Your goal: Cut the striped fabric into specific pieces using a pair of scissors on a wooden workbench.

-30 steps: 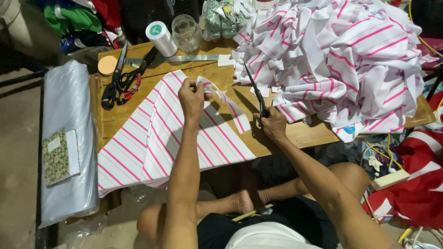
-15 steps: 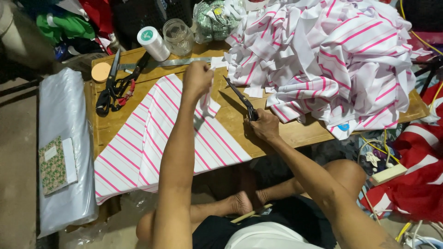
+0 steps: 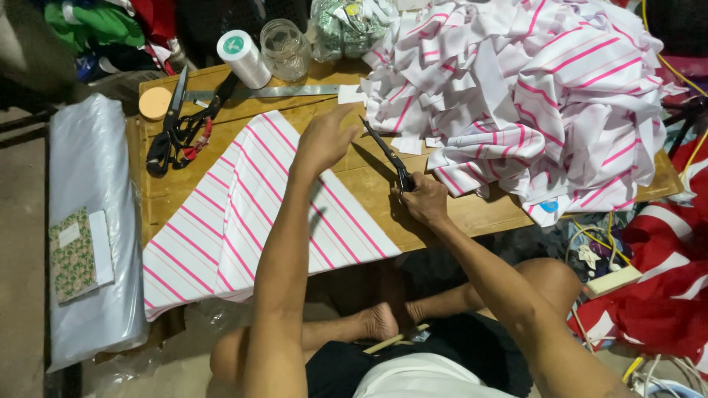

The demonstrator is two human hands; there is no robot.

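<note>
Pink-striped white fabric [image 3: 243, 214] is lying flat across the left-centre of the wooden tabletop [image 3: 472, 214], its lower-left part hanging over the near edge. The left hand [image 3: 322, 140] is resting on the cloth's far right edge, fingers loosely spread and closed on nothing, apparently flattening it. The right hand [image 3: 424, 200] is gripping the handles of black scissors [image 3: 387, 156] just right of the cloth, blades pointing toward the far edge and standing slightly parted. A heap of cut striped pieces [image 3: 531, 96] is filling the far right corner. A second, larger pair of shears [image 3: 181, 121] is lying near the far left corner, beside a white thread spool [image 3: 243, 57], a glass jar [image 3: 285, 48] and a metal ruler [image 3: 273, 92]. Judgement: a clean cut is calling for cloth kept taut under the left palm, fingers held clear of the blades, and the cut line following a stripe.
</note>
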